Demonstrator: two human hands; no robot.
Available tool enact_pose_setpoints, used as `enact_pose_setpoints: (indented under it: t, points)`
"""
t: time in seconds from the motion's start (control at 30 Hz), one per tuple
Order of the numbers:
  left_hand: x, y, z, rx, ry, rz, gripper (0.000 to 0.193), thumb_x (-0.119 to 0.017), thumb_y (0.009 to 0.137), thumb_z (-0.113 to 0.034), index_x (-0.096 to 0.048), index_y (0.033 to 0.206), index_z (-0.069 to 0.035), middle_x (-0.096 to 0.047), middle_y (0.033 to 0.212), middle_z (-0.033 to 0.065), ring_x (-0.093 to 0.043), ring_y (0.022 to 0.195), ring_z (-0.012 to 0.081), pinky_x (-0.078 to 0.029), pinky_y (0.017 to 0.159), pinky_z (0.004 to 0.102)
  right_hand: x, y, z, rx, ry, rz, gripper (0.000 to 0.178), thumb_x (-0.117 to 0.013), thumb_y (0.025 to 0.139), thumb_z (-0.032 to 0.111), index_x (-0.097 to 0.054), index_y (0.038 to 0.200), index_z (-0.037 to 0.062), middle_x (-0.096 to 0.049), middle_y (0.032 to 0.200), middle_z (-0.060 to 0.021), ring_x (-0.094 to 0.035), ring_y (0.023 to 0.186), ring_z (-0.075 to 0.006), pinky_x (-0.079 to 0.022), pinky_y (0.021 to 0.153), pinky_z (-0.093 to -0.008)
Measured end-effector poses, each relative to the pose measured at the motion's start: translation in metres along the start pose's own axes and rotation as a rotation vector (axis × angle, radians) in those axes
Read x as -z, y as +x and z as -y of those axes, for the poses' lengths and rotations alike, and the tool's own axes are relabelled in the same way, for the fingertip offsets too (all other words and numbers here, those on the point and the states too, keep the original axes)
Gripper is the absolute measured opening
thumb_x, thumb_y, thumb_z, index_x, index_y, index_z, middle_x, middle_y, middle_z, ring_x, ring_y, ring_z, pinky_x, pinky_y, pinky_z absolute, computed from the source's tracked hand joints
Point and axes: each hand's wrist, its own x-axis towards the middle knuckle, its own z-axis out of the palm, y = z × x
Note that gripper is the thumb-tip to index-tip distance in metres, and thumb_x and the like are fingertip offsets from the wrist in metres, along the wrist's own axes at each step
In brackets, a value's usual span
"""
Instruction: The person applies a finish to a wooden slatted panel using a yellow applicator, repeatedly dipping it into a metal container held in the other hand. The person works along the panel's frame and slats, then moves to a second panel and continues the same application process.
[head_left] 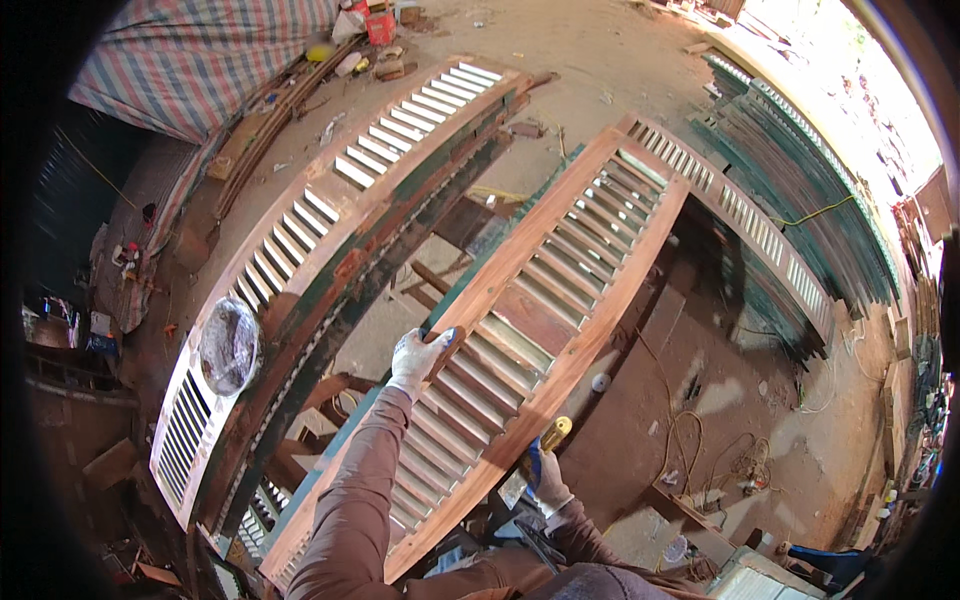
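A long wooden louvered shutter slants across the middle, with reddish-brown rails and a solid panel between its slatted sections. My left hand, in a white glove with blue on it, is closed on the shutter's left stile. A dark patch lies by its thumb; whether it is shadow or a separate piece I cannot tell. My right hand, gloved in white and blue, is closed around a yellow, rounded hand tool beside the shutter's right edge. The exact kind of tool is unclear, and its lower part is hidden by my fingers.
Another louvered shutter lies on a stack at left, bearing a plastic-wrapped bundle. More louvered panels and a green stack stand at right. A yellow cord trails over the dirt floor. A striped tarp hangs at upper left.
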Motion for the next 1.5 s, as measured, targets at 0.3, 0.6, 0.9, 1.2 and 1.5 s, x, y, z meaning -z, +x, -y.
enact_pose_setpoints:
  t: [0.3, 0.6, 0.9, 1.2, 1.5]
  points:
    - [0.124, -0.072, 0.037, -0.426, 0.097, -0.578, 0.041, -0.082, 0.084, -0.031, -0.073, 0.118, -0.011, -0.064, 0.129, 0.0163, -0.059, 0.12, 0.034, -0.046, 0.105, 0.0434, -0.088, -0.077, 0.193, 0.332, -0.646, -0.015, 0.025, -0.048, 0.106, 0.022, -0.069, 0.107, 0.0077, -0.062, 0.077, 0.0032, -0.057, 0.058, -0.01, -0.048, 0.053, -0.0263]
    - [0.012, -0.338, 0.235, 0.651, 0.096, -1.067, 0.092, -0.08, 0.079, -0.049, -0.039, 0.148, -0.003, -0.037, 0.15, 0.0319, -0.037, 0.138, 0.0482, -0.032, 0.116, 0.053, -0.16, -0.022, 0.212, 0.565, -0.91, 0.195, 0.038, -0.049, 0.108, 0.026, -0.057, 0.133, -0.0002, -0.058, 0.113, -0.0075, -0.054, 0.089, -0.0171, -0.043, 0.077, -0.0329]
    - [-0.056, -0.415, 0.445, 0.632, -1.922, -1.7, 0.082, -0.076, 0.086, -0.054, -0.054, 0.136, 0.008, -0.061, 0.133, 0.0126, -0.061, 0.111, 0.0252, -0.049, 0.1, 0.0337, -0.381, 0.001, 0.078, 0.6, -1.162, 1.095, 0.05, -0.042, 0.112, 0.028, -0.044, 0.149, -0.006, -0.049, 0.152, -0.0132, -0.052, 0.132, -0.0215, -0.041, 0.113, -0.0376]
    - [-0.032, -0.435, 0.444, 0.508, -0.995, -1.421, 0.046, -0.048, 0.099, 0.0, -0.054, 0.144, -0.006, -0.057, 0.143, 0.009, -0.056, 0.127, 0.0201, -0.046, 0.108, 0.0311, -0.459, -0.032, 0.028, 0.223, -0.913, 1.282, 0.046, -0.044, 0.109, 0.013, -0.041, 0.153, -0.0022, -0.051, 0.151, -0.0131, -0.051, 0.135, -0.0195, -0.038, 0.113, -0.0292]
    - [-0.019, -0.448, 0.444, 0.478, -1.709, -1.381, 0.045, -0.057, 0.102, -0.016, -0.053, 0.146, -0.009, -0.046, 0.154, 0.0052, -0.052, 0.125, 0.007, -0.05, 0.088, 0.0188, -0.519, -0.009, 0.017, 1.134, -1.796, 0.752, 0.032, -0.056, 0.102, 0.016, -0.062, 0.127, -0.0034, -0.072, 0.117, -0.0194, -0.068, 0.108, -0.0324, -0.052, 0.091, -0.0385]
